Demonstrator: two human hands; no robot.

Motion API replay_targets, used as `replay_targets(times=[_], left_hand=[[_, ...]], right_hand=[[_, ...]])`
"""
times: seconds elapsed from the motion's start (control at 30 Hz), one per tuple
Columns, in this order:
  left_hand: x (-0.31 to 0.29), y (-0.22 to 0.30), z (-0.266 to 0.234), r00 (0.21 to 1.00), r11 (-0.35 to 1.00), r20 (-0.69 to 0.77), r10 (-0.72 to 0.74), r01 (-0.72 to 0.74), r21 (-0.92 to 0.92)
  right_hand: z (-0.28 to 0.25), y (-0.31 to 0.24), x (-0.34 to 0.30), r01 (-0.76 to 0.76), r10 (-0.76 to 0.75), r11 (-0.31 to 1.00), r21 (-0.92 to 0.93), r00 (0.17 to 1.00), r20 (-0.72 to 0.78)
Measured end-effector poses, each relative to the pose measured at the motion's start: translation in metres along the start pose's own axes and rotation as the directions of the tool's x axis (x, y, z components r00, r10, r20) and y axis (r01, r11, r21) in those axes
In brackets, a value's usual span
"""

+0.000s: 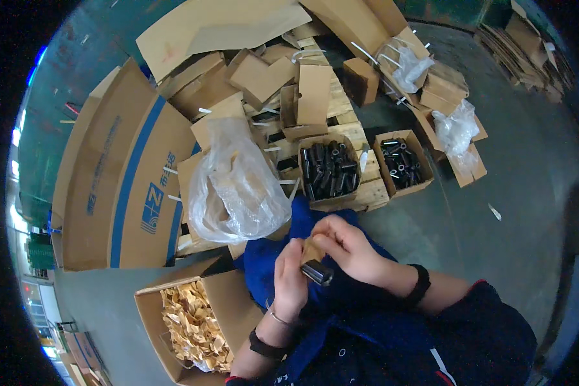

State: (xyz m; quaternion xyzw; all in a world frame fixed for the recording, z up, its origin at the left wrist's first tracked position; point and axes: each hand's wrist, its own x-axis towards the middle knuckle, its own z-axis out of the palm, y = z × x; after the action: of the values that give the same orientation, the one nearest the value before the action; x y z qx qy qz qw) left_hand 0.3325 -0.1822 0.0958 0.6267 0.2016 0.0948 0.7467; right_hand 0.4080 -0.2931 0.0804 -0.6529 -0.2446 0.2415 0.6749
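Note:
A short glossy black cylinder [318, 272] sits between my hands over my lap, its upper part covered by brown paper [312, 252]. My left hand [291, 278] is closed along the side of the cylinder. The fingers of my right hand [349, 249] pinch the paper at its upper end. Beyond my hands, an open carton [331, 202] holds many similar black cylinders. To its right stands another carton [410, 190] of black cylinders, some showing hollow ends. By my left forearm, a larger open box [149, 321] contains crumpled brown paper pieces [196, 325].
A wooden pallet [374, 193] lies under cartons and cardboard scraps. A clear plastic bag [238, 199] bulges left of the cylinders. Large cardboard sheets [125, 167] stand at the left. Opened boxes with plastic film [455, 125] and a small knife-like object [495, 212] lie on the floor at right.

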Motion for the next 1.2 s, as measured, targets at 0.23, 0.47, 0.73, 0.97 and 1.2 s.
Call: replay_targets(times=[0.23, 0.47, 0.73, 0.97, 1.2], left_hand=[[0.002, -0.005, 0.003, 0.984, 0.999, -0.179, 0.026, -0.022, 0.025], [0.01, 0.002, 0.009, 0.993, 0.998, -0.114, 0.045, -0.039, 0.057], [0.023, -0.004, 0.026, 0.94, 0.945, -0.308, -0.146, 0.041, -0.324], [0.039, -0.017, -0.071, 0.957, 0.913, -0.289, -0.021, -0.099, -0.395], [0.007, 0.005, -0.13, 0.837, 0.972, -0.546, 0.028, -0.15, -0.18]], right_hand=[[-0.01, -0.024, -0.014, 0.266, -0.274, 0.9, -0.345, 0.961, 0.026], [-0.013, -0.02, -0.016, 0.423, -0.456, 0.798, -0.428, 0.89, 0.031], [-0.017, -0.014, -0.016, 0.586, -0.673, 0.62, -0.523, 0.739, 0.031], [-0.073, -0.054, -0.012, 0.179, -0.274, 0.95, -0.257, 0.872, -0.405], [-0.231, 0.123, 0.048, -0.057, 0.049, 0.998, 0.018, 0.607, -0.794]])
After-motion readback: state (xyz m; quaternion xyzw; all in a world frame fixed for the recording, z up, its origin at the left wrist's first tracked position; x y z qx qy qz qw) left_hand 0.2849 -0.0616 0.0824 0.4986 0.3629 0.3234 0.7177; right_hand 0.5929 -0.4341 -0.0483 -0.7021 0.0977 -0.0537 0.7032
